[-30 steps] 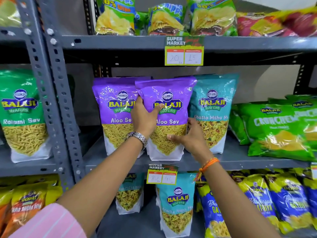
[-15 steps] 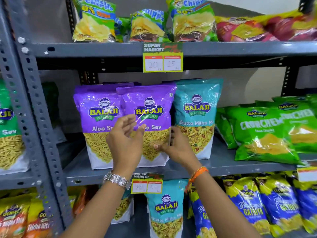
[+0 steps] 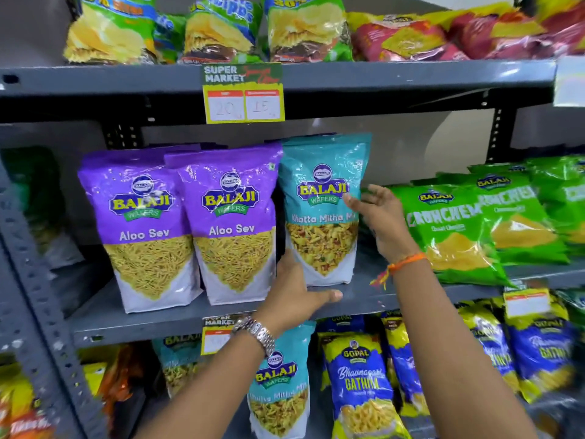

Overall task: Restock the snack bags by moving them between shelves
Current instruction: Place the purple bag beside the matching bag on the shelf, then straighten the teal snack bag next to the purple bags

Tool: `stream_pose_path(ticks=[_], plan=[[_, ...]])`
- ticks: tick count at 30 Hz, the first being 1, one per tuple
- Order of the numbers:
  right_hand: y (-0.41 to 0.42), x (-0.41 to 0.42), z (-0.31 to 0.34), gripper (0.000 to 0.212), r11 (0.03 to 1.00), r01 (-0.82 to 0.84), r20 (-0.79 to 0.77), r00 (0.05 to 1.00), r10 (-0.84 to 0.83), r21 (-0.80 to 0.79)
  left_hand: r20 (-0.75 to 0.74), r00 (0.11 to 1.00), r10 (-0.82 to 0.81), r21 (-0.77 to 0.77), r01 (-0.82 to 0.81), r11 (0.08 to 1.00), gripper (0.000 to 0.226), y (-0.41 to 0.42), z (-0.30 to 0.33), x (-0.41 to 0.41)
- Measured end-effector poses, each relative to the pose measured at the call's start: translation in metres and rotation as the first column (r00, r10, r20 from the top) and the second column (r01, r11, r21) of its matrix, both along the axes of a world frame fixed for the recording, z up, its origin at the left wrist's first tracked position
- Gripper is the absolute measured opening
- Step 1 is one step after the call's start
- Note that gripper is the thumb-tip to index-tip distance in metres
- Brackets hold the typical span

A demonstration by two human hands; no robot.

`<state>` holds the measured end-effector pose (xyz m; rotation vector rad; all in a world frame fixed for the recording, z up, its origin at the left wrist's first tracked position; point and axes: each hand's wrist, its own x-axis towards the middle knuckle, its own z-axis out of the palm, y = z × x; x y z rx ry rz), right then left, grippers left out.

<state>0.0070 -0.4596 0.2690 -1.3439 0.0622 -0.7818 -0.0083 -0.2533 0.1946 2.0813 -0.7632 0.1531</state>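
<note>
A teal Balaji Khatta Mitha Mix bag [image 3: 321, 213] stands upright on the grey middle shelf [image 3: 158, 324]. Left of it stand two purple Aloo Sev bags, one beside it [image 3: 232, 223] and one further left [image 3: 142, 229]. My left hand [image 3: 294, 296] is at the teal bag's lower left corner. Its thumb lies along the shelf in front of the bag, and its fingers are hidden between the bags. My right hand [image 3: 384, 220], fingers spread, touches the teal bag's right edge at logo height.
Green Crunchex bags [image 3: 452, 229] lie tilted to the right on the same shelf. Chip bags [image 3: 218, 30] fill the top shelf above a price tag [image 3: 243, 93]. Below are another teal bag [image 3: 278, 384] and blue Gopal Gathiya bags [image 3: 361, 384]. A grey upright [image 3: 38, 296] stands at left.
Both hands have let go of the right purple Aloo Sev bag, which now stands on the shelf, and have moved right to the teal bag. The view has shifted right.
</note>
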Motion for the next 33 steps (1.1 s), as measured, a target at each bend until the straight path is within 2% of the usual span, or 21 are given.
stream_pose_path(ticks=[2, 4, 6, 8, 12, 16, 18, 21, 24, 27, 31, 33], plan=[[-0.004, 0.006, 0.002, 0.066, 0.991, -0.135, -0.04, 0.99, 0.134, -0.022, -0.062, 0.997, 0.045, 0.037, -0.042, 0.998, 0.127, -0.022, -0.005, 0.002], [-0.007, 0.01, 0.004, 0.056, 0.967, -0.248, -0.043, 0.968, 0.246, -0.053, -0.096, 0.986, 0.139, 0.006, -0.139, 0.99, 0.138, -0.038, -0.008, 0.004], [-0.006, 0.013, 0.005, 0.05, 0.937, -0.345, -0.055, 0.938, 0.342, -0.06, -0.141, 0.963, 0.231, -0.082, -0.244, 0.966, 0.139, -0.047, -0.009, 0.009], [-0.008, 0.018, 0.003, 0.048, 0.921, -0.384, -0.065, 0.923, 0.38, -0.074, -0.184, 0.944, 0.272, -0.184, -0.305, 0.934, 0.13, -0.052, -0.005, 0.016], [-0.012, 0.021, -0.002, 0.05, 0.918, -0.389, -0.06, 0.921, 0.385, -0.079, -0.214, 0.931, 0.296, -0.262, -0.346, 0.901, 0.114, -0.056, 0.002, 0.022], [-0.024, 0.014, -0.004, 0.045, 0.917, -0.396, -0.039, 0.918, 0.395, -0.047, -0.218, 0.935, 0.281, -0.258, -0.333, 0.907, 0.11, -0.057, 0.001, 0.019], [-0.031, 0.009, -0.005, 0.039, 0.918, -0.396, -0.038, 0.918, 0.395, -0.036, -0.204, 0.939, 0.278, -0.249, -0.324, 0.913, 0.101, -0.056, 0.001, 0.02], [-0.039, -0.003, -0.006, 0.036, 0.921, -0.387, -0.038, 0.922, 0.385, -0.053, -0.241, 0.953, 0.182, -0.277, -0.247, 0.929, 0.089, -0.054, 0.007, 0.026], [-0.04, -0.012, -0.004, 0.039, 0.934, -0.35, -0.047, 0.936, 0.348, -0.065, -0.281, 0.957, 0.078, -0.285, -0.16, 0.945, 0.089, -0.052, 0.012, 0.03], [-0.038, -0.025, -0.001, 0.033, 0.939, -0.337, -0.05, 0.941, 0.334, -0.071, -0.216, 0.972, 0.096, -0.278, -0.155, 0.948, 0.088, -0.049, 0.011, 0.025], [-0.023, -0.055, 0.006, 0.051, 0.933, -0.343, -0.039, 0.939, 0.341, -0.108, -0.108, 0.984, 0.14, -0.281, -0.166, 0.945, 0.092, -0.035, 0.008, 0.001], [-0.011, -0.072, 0.006, 0.059, 0.936, -0.324, -0.033, 0.946, 0.323, -0.14, -0.089, 0.985, 0.148, -0.29, -0.168, 0.942, 0.109, -0.022, 0.006, -0.014]])
